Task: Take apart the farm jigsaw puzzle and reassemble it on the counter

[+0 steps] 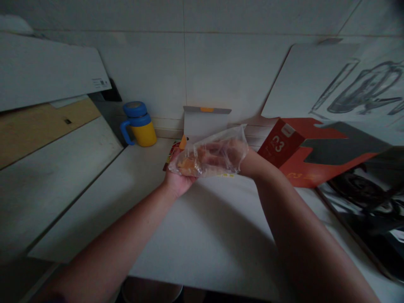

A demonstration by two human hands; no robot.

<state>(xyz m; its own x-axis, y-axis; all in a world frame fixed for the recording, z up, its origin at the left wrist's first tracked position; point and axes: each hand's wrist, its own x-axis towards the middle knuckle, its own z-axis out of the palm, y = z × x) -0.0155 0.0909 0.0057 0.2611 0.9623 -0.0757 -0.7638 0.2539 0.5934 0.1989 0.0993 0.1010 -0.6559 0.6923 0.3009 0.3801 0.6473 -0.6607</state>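
A clear plastic bag (217, 145) is held above the white counter, its mouth toward the right. My left hand (178, 183) grips the bag's left end from below; most of its fingers are hidden behind the plastic. My right hand (217, 153) reaches inside the bag, with the plastic loose around the wrist. Its fingers meet an orange-brown piece (188, 165), perhaps bread or pastry, in the bag's left end. Glare on the plastic blurs the fingertips. Just behind the bag stands an opened box with a white raised lid (205, 122).
A yellow mug with a blue lid (143, 126) stands at the back left. To the right are a red box (280, 145), an opened orange carton (331, 147) and a black stove (366, 198). White panels (50, 71) lean at the left. The tiled wall bounds the back.
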